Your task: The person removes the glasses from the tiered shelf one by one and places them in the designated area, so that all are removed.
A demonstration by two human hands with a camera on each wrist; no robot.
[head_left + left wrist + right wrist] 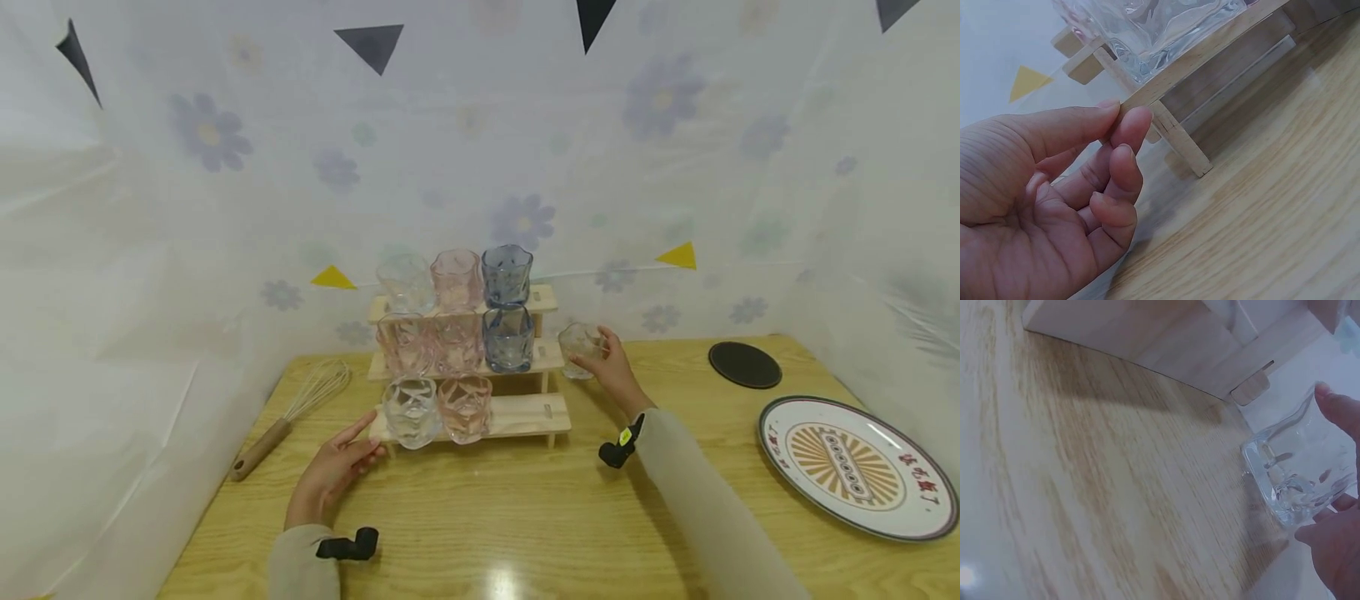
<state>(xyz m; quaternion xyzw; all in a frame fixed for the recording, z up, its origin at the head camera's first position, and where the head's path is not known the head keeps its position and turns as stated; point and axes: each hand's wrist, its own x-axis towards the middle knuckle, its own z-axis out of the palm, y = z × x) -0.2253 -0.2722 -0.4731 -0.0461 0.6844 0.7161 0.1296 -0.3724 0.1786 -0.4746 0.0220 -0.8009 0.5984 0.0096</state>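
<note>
From my end I see the right hand [617, 373] gripping a clear glass [577, 340], which sits between the thumb on its near side and fingers on its right, just off the right end of the wooden rack [551, 356]. I cannot tell whether its base touches the table [480, 517]. The left hand [333, 467] pinches the lowest shelf [525, 414] at its left end.

The left hand [333, 471] holds the corner of a 3-tier rack [525, 415] bearing 8 glasses [507, 340], and a whisk [272, 437] lies on the counter [480, 508] to that hand's left. The right hand [617, 372] grips a clear glass [577, 343], with a black disc [745, 365] and a plate [847, 467] off to the hand's right.
</note>
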